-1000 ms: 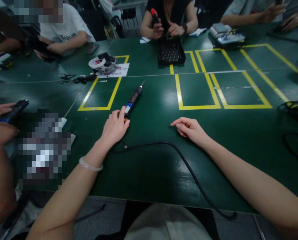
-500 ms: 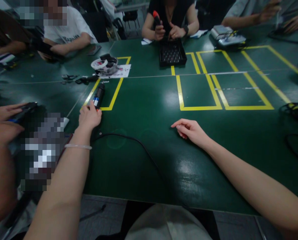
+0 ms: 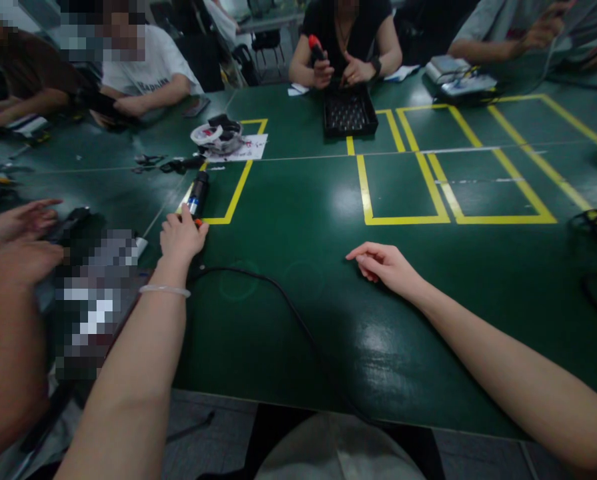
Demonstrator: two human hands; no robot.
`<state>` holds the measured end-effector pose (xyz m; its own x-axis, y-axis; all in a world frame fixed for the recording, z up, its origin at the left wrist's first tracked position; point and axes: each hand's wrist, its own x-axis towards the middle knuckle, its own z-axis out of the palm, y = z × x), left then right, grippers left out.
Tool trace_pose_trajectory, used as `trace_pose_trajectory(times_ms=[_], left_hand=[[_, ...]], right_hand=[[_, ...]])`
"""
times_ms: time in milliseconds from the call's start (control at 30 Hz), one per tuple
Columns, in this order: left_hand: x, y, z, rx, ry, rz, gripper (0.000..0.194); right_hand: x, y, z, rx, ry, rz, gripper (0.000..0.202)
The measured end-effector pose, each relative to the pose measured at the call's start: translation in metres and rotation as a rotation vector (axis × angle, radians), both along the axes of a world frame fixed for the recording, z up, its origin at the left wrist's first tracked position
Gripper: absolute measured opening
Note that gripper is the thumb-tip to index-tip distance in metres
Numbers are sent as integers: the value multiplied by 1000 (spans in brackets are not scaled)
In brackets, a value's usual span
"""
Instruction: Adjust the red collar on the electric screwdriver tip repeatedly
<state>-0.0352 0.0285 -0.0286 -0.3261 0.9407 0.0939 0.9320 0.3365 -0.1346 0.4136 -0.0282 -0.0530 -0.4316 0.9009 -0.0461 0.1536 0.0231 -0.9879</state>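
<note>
My left hand [image 3: 182, 233] is closed around the near end of a black cylindrical tool [image 3: 199, 190] with a blue band and an orange-red part. The tool lies on the green table at the left yellow tape outline, pointing away from me; its grip end is mostly hidden by my fingers. To the right, my right hand [image 3: 381, 261] rests on the bare tabletop, holding nothing, its index finger extended and the other fingers loosely bent. A black cable [image 3: 278, 287] runs across the table between my forearms.
Yellow tape outlines [image 3: 405, 220] mark the table on the right. A roll of tape [image 3: 207, 135] and a paper sheet [image 3: 255, 147] lie beyond the tool. Opposite, a person holds a red-tipped tool [image 3: 316, 47] above a black tray [image 3: 351, 127]. A neighbour's hands [image 3: 23, 233] are at left.
The view has shifted slightly, so the table appears a little lower and further right. At left, the neighbour's hand has come away from a dark device. My own hands keep nearly the same pose.
</note>
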Motion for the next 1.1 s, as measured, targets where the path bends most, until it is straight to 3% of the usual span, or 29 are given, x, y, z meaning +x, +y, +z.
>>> trace_pose_trajectory(times_ms=[233, 400, 600, 767, 933, 1100], left_hand=[[4, -2, -8, 139, -2, 26, 60], [24, -17, -9, 149, -47, 3, 59], [67, -44, -7, 113, 0, -89, 58], [108, -66, -3, 64, -7, -238, 55], [153, -85, 3, 18, -27, -396, 54], [197, -94, 7, -3, -34, -541, 54]], right_hand=[[-2, 0, 2, 4, -9, 7, 26], [-2, -1, 3, 3, -9, 11, 27], [-3, -1, 2, 9, -13, 6, 30], [-4, 0, 0, 72, -45, -14, 34], [-8, -2, 0, 219, -99, -21, 27], [-12, -9, 1, 483, -218, 4, 17]])
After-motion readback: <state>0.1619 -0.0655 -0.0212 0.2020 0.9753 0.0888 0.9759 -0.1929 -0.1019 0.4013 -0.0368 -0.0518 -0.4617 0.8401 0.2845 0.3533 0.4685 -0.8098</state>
